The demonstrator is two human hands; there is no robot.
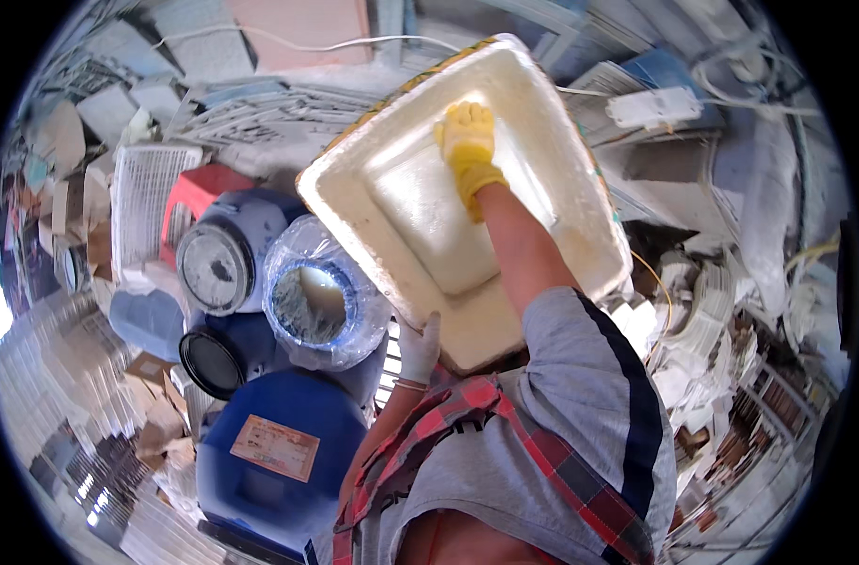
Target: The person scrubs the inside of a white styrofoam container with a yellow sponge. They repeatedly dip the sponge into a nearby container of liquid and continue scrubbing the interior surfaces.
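A large off-white foam box (429, 325), open at the top and worn at its rim, is tilted in front of me. My right hand (469, 141), in a yellow glove, reaches deep inside it. Its fingers lie against the box's inner surface, with the thumb apart, and I see nothing held in them. My left hand (418, 350), in a white glove, grips the box's near left rim; its fingers are partly hidden. Beside that hand stands a container lined with clear plastic (326, 303), holding pale, greyish material.
To the left are a large blue drum (283, 414), a blue-grey barrel with a pale lid (215, 268), a black round lid (213, 363), a red stool (201, 193) and a white plastic basket (152, 202). Scrap piles lie right; a white power strip (653, 107) hangs on a cable.
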